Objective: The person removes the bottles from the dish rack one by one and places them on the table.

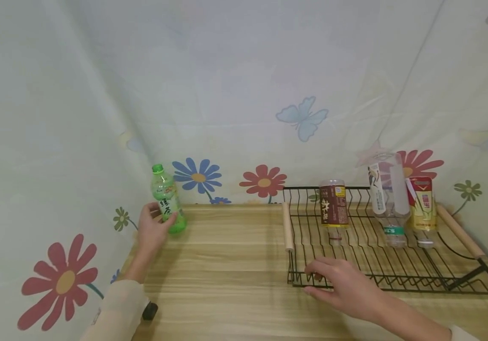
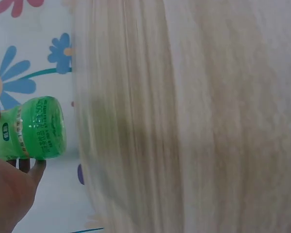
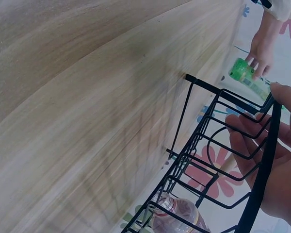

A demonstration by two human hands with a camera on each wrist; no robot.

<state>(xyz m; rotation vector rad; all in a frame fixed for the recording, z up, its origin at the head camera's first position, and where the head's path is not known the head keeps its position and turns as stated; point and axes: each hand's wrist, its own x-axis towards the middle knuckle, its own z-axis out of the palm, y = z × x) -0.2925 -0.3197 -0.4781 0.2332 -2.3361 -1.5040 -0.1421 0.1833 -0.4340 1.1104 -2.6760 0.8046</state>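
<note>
My left hand (image 1: 152, 227) grips a green tea bottle (image 1: 166, 196) with a green cap, at the left of the table near the back edge. The bottle leans slightly, cap up. Its green base (image 2: 51, 127) shows apart from the tabletop in the left wrist view. My right hand (image 1: 346, 286) is at the front left of a black wire rack (image 1: 288, 279), with thumb and curled fingers on either side of the front rail. In the right wrist view the thumb lies at the rail's corner and the fingers (image 3: 240, 138) show behind the wires.
In the rack, upside down, stand a brown-labelled bottle (image 1: 333, 206), a large clear bottle (image 1: 393, 213) and a red-and-yellow-labelled bottle (image 1: 423, 208). Wooden handles (image 1: 288, 227) flank the rack. A flowered curtain (image 1: 235, 118) hangs behind the wood-grain table (image 1: 226, 270). A small black object (image 1: 150, 311) lies by my left sleeve.
</note>
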